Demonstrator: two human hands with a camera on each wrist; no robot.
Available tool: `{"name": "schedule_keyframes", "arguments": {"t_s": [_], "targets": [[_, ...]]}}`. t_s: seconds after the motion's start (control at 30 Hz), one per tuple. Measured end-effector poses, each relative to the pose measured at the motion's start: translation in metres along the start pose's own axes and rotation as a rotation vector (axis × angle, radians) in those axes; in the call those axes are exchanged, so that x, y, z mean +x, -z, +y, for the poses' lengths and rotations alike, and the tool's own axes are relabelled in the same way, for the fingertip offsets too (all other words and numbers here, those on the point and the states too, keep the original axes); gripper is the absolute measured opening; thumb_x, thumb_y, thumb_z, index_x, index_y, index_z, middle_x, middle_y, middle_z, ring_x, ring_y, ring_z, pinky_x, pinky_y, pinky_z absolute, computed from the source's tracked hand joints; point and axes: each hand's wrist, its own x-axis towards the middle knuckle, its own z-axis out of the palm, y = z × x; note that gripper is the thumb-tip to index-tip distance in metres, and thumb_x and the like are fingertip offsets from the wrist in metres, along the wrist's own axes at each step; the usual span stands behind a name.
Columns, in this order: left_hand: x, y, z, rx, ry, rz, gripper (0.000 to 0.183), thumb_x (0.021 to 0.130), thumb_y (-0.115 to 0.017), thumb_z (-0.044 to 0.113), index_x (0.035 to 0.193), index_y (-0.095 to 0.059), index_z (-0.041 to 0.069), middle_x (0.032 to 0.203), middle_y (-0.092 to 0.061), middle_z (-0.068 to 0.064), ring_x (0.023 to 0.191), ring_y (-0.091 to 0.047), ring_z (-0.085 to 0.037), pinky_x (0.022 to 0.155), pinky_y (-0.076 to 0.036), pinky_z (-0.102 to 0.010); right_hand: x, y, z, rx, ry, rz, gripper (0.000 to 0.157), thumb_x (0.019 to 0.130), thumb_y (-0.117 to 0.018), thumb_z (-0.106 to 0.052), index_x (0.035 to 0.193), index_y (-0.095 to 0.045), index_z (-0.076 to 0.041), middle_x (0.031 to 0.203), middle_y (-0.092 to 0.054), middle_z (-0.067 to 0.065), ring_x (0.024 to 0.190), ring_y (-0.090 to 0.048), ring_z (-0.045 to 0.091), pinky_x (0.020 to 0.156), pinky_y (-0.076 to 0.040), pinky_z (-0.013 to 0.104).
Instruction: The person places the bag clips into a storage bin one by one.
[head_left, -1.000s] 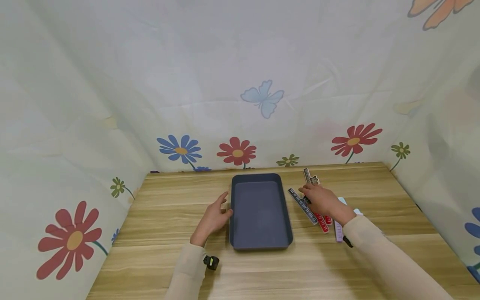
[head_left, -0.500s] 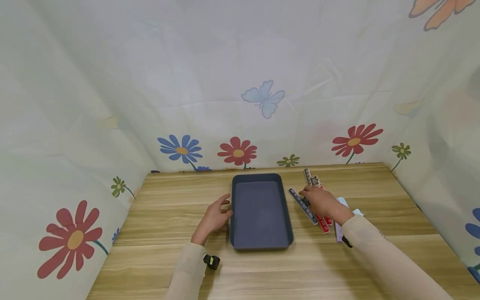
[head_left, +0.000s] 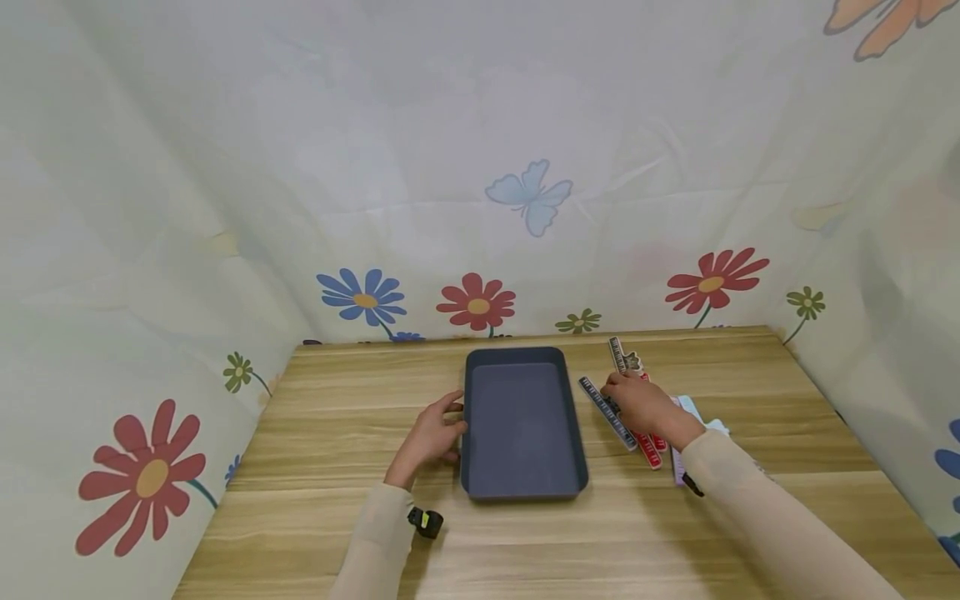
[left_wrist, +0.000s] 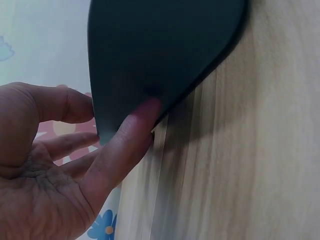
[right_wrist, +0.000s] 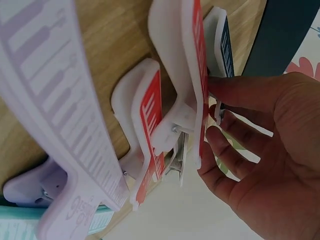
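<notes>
A dark blue-grey rectangular tray (head_left: 522, 429) lies on the table. My left hand (head_left: 429, 437) rests against its left side; in the left wrist view the thumb (left_wrist: 127, 137) touches the outer wall, with the fingers loosely bent. To the tray's right are several clips with piano-key patterns. My right hand (head_left: 647, 407) is over them, its thumb and fingertips at the handle of a navy clip (head_left: 606, 417), apparently pinching it. Two red clips (right_wrist: 197, 55) stand close beside those fingertips in the right wrist view. The fingertips' exact contact is partly hidden.
A lilac clip (right_wrist: 65, 95) and a light blue clip (head_left: 690, 407) lie under and beside the right forearm. Farther back is a dark clip with an animal shape (head_left: 632, 361). Behind the wooden table (head_left: 352, 383) hangs a white cloth (head_left: 420, 167) printed with flowers.
The view has shifted very slightly. The left fingers have moved slightly at the tray's side. The right hand stays at the clips, and the tray has not visibly moved.
</notes>
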Motion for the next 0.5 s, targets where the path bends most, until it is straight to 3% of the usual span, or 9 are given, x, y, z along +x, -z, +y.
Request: {"name": "schedule_keyframes", "arguments": {"t_s": [0.37,0.5], "targets": [[-0.0005,-0.0004,0.0013,-0.025,0.016,0.0,0.068,0.087,-0.054,0.001,0.152,-0.037,0.014,0.141,-0.052,-0.025,0.087,-0.068,-0.026,0.048,-0.058,-0.04,0.0,0.0009,-0.0052,-0.01,0.037,0.01,0.036,0.082,-0.062,0.007,0.118,-0.064,0.001,0.113,-0.063,0.013,0.104,-0.057,0.033,0.086,-0.055,0.048],[0.0007,0.0003,0.0006,-0.023,0.017,-0.002,0.067,0.088,-0.053,0.001,0.152,-0.037,0.014,0.142,-0.051,-0.025,0.085,-0.068,-0.024,0.047,-0.058,-0.04,0.0011,-0.0012,-0.0056,-0.021,0.041,0.005,0.035,0.085,-0.065,0.001,0.12,-0.063,0.002,0.114,-0.063,0.015,0.105,-0.057,0.034,0.087,-0.055,0.048]]}}
